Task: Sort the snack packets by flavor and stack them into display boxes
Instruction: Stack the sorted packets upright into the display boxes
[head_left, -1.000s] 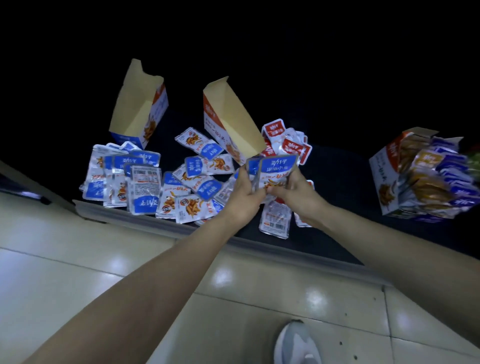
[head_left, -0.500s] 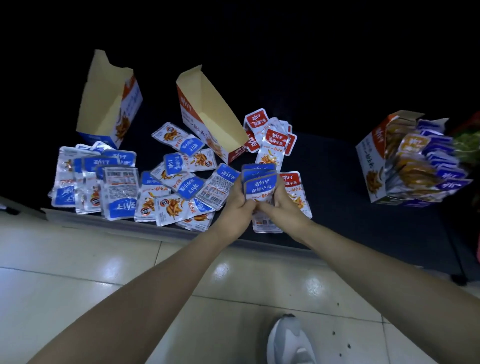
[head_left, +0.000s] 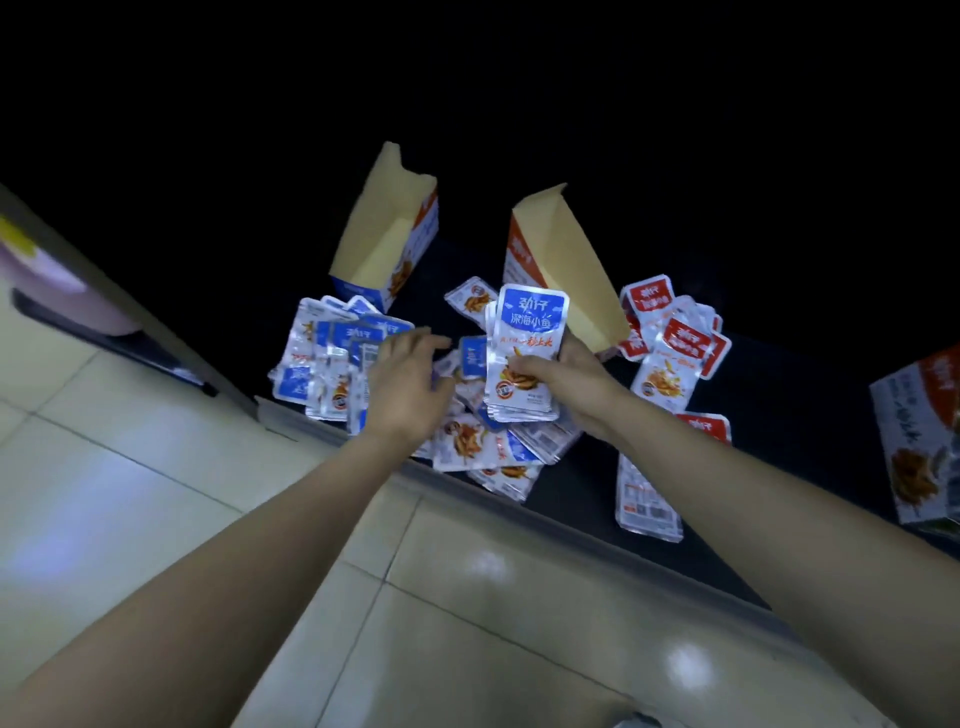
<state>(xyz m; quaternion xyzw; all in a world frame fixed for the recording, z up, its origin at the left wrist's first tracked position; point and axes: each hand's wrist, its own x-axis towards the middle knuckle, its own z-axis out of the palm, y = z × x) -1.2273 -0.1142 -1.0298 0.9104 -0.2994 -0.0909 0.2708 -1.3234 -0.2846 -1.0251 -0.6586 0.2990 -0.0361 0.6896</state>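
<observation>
The dark worktop (head_left: 779, 493) carries everything. Toward its far edge stand two empty display boxes, open faces up: the blue-trimmed box (head_left: 384, 244) on the left and the red-trimmed box (head_left: 571, 270) beside it. A filled box (head_left: 914, 441) lies at the right edge. The loose blue packets (head_left: 322, 364) are heaped near the left end, spreading to the near edge, where a few seem to hang over it. The red packets (head_left: 675, 343) sit apart, right of the red-trimmed box. The likeliest mishap is the stack (head_left: 527, 353) slipping. It is glossy foil held in one hand only, so it could fan out and spill if the grip loosens while the other hand gathers more. A sweep through the heap could also push the overhanging packets onto the tiled floor. An elbow or the stack could knock over either empty box, and a stray red packet could end up among the blue. The right hand (head_left: 576, 376) is raised above the middle of the worktop. It grips the stack upright from the side, thumb across the front. The left hand (head_left: 410, 387) reaches palm-down over the blue heap. Its fingers (head_left: 415, 340) are loosely spread and hold nothing.
</observation>
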